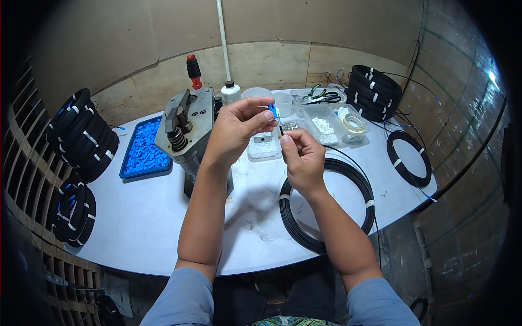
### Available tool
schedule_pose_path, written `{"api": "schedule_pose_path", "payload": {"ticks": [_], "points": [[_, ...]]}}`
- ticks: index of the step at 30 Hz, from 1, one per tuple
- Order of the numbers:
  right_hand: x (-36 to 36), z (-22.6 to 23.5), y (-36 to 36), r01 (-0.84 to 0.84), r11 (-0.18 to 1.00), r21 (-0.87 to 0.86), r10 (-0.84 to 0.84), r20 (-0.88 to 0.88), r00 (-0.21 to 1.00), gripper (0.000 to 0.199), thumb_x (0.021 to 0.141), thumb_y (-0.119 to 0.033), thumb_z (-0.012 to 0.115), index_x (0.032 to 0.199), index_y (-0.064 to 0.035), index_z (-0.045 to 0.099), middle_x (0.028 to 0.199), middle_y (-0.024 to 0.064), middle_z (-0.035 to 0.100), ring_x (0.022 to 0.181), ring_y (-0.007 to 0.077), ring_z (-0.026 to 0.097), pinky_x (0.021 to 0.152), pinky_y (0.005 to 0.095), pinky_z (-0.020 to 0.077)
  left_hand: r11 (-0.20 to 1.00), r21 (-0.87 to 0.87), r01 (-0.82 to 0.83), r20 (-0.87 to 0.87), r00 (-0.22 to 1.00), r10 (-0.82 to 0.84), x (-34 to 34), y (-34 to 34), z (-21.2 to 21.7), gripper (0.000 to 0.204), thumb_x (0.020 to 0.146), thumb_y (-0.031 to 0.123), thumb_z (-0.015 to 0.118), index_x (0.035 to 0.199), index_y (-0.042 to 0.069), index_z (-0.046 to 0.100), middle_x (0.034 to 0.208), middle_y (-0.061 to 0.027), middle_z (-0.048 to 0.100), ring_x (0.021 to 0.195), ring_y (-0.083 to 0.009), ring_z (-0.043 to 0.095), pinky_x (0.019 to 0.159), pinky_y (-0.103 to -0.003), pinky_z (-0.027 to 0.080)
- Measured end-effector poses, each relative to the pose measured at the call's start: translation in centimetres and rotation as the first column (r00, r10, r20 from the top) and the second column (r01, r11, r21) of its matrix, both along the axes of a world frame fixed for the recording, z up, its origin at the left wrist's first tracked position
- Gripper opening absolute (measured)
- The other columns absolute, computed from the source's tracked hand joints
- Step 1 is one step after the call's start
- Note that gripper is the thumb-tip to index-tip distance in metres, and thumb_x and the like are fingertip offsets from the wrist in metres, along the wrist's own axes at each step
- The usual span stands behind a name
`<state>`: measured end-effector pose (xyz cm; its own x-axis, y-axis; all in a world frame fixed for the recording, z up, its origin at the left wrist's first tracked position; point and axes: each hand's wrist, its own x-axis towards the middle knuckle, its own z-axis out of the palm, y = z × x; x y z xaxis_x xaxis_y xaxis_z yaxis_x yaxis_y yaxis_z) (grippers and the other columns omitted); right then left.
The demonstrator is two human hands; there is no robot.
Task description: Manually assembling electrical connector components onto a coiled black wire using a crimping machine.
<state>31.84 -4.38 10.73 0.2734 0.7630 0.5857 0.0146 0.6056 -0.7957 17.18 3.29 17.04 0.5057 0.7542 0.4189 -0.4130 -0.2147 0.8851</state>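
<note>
Above the middle of the table, my left hand (236,130) pinches a small blue plastic connector (273,111) between thumb and fingers. Just below it, my right hand (305,165) grips a black cable (281,130) near its end, thumb against fingers. The thin end of the cable points up at the connector; whether it sits inside or only beside it I cannot tell. Under my right forearm lies a coil of black cable (285,214) bound with white ties, and a loose length runs from behind my right hand over the coil.
A metal press (202,119) with a spring stands left of my hands, beside a blue tray (145,175) of small blue parts. Clear boxes of small parts, a tape roll (354,124) and pliers (325,98) are at the back. Cable coils (374,93) stand at both sides.
</note>
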Motion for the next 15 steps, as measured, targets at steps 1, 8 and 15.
{"api": "schedule_pose_path", "payload": {"ticks": [1,8,15], "points": [[0.00,0.02,-0.02,0.001,1.000,0.004,-0.001,0.006,1.000,0.010,0.099,-0.010,0.061,0.097,-0.0007,0.064,0.071,-0.0068,0.058,0.060,-0.0024,0.043,0.053,0.0179,0.0334,1.000,0.000,-0.005,-0.002,1.000,0.005,-0.03,-0.06,0.06,0.031,0.092,0.008,0.070,0.121,-0.003,0.066,0.098,-0.0099,0.071,0.088,-0.0151,0.069,0.080,-0.028,0.058],[0.04,0.08,0.10,0.013,1.000,0.025,-0.013,-0.023,1.000,0.010,0.099,-0.010,0.061,0.099,-0.0004,0.064,0.073,-0.0060,0.059,0.061,-0.0024,0.045,0.053,0.0174,0.0347,1.000,0.007,-0.023,-0.001,1.000,0.023,0.04,0.08,-0.14,0.031,0.092,0.008,0.071,0.120,-0.003,0.066,0.099,-0.0118,0.071,0.089,-0.0161,0.070,0.081,-0.028,0.059],[-0.02,0.08,0.08,-0.004,1.000,0.006,0.004,-0.026,1.000,0.010,0.099,-0.010,0.062,0.098,-0.0006,0.064,0.073,-0.0061,0.060,0.061,-0.0025,0.045,0.053,0.0174,0.0348,1.000,-0.007,-0.003,0.019,1.000,0.004,-0.06,0.02,-0.05,0.030,0.091,0.008,0.072,0.118,-0.003,0.067,0.097,-0.0098,0.072,0.087,-0.0156,0.069,0.080,-0.029,0.058]]}}
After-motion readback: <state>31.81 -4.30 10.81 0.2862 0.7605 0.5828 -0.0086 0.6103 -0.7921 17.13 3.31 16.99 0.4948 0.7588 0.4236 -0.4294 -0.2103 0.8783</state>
